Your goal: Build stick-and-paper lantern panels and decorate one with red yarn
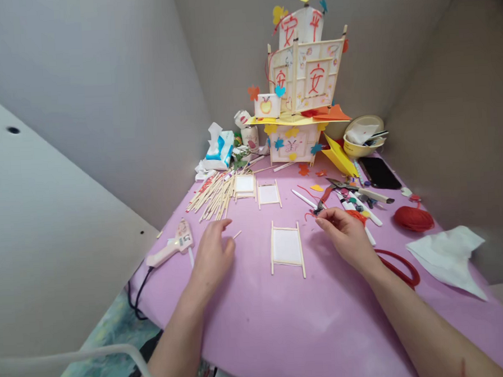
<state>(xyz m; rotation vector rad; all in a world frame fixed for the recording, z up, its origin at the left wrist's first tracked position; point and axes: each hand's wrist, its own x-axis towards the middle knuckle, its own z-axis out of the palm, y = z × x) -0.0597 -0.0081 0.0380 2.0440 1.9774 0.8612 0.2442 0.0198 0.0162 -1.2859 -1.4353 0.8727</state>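
Note:
My left hand (212, 252) hovers over the left part of the table, thumb and index finger apart. By its thumb is a short thin stick (237, 234), which does not appear gripped. My right hand (347, 237) has its fingertips pinched together beside the dark head of red-handled pliers (325, 196); what they hold, if anything, is too small to make out. Between my hands lies a small stick frame with a white paper panel (287, 245). Two similar frames, one (269, 194) and another (245, 184), lie farther back.
A pile of thin sticks (216, 196) and a glue gun (180, 240) lie left. At the back stands a decorated paper-and-stick tower (305, 79). Red yarn (413, 218), a phone (380, 172), red-handled scissors (401, 265), a tissue (447, 257) and a yellow bowl (354, 149) are right.

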